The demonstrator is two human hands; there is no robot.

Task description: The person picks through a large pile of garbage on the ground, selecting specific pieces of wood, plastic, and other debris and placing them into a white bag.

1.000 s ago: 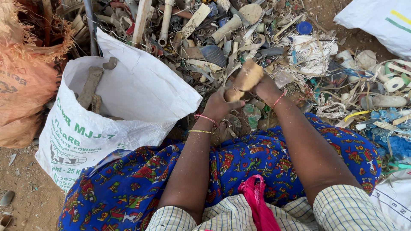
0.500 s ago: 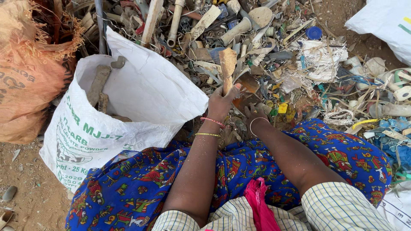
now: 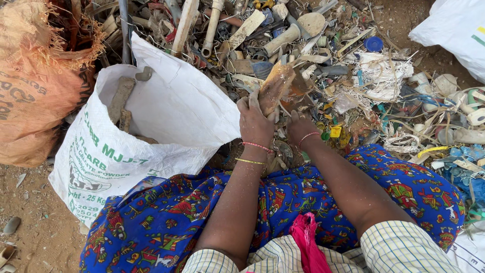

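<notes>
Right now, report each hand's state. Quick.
Left hand: closed around a flat tan scrap piece, lifted beside the white sack.
Right hand: down in the scrap pile; grip cannot be told.

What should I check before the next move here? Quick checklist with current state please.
1. Left hand has a firm hold on the brown scrap piece: ok, fingers wrap its lower end.
2. Right hand clear of the piece: ok, it is down in the scrap pile, apart from the piece.
3. What the right hand holds: cannot tell, its fingers are buried in the pile.
4. White sack mouth open: ok, it gapes beside the left hand.
5. Room in the sack: ok, only a few dull pieces show inside.
6. Sharp edges on the piece: cannot tell.
</notes>
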